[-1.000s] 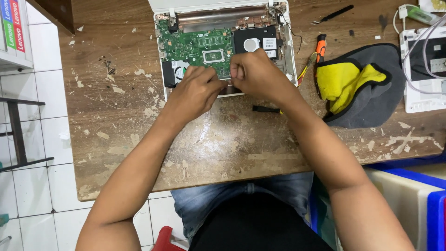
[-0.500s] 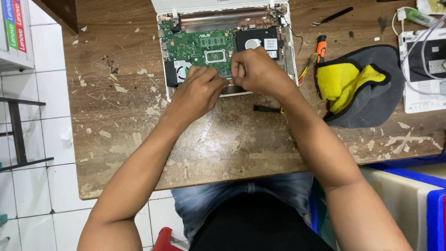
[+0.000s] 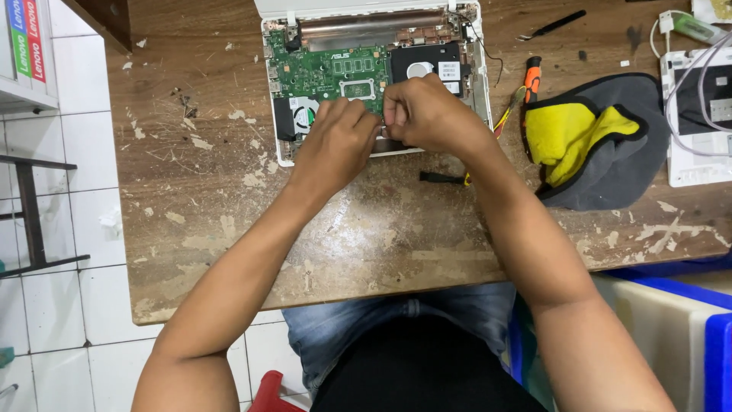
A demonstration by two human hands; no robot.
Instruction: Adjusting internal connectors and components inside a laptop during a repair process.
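Worn wooden workbench (image 3: 229, 229), paint-flecked, standing on white-tiled floor (image 3: 53, 229); black metal frame (image 3: 30, 214) beside the workbench's left edge.

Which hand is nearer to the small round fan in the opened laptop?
Left. The left hand lies just right of the fan, almost touching it. The right hand is farther right, beyond the left hand.

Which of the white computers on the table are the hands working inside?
The opened laptop at the top middle, its green circuit board showing. The left hand and right hand are on it; the other white device lies untouched at the right edge.
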